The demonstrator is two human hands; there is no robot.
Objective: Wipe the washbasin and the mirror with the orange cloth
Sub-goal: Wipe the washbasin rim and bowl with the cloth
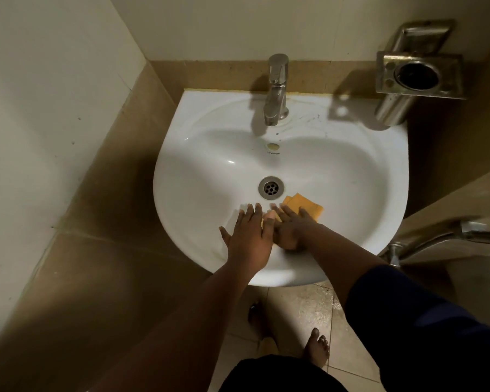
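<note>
An orange cloth (304,207), folded flat, lies on the near inner slope of a white washbasin (210,171), just right of and below the round metal drain (271,187). The right hand (290,229) presses down on the cloth's near edge with fingers stretched out flat rather than curled; the far part of the cloth shows beyond the fingertips. The left hand (248,236) lies beside it, palm down with fingers spread and straight, resting on the basin's near slope and rim, its inner edge touching the right hand and overlapping a corner of the cloth. Neither hand is clenched.

At the back of the basin a steel tap (277,89) stands upright with its spout over the bowl, and a small overflow hole (273,146) sits below it. On the wall to the right a steel holder (417,76) with a round opening is mounted, with a metal soap dish (425,33) above it. A chrome pipe fitting (436,239) juts from the right wall near the basin's edge. Beige and tan tiles cover the walls. Bare feet (317,350) stand on the tiled floor (303,315) beneath the basin, and a dark sleeve (425,321) covers the right upper arm.
</note>
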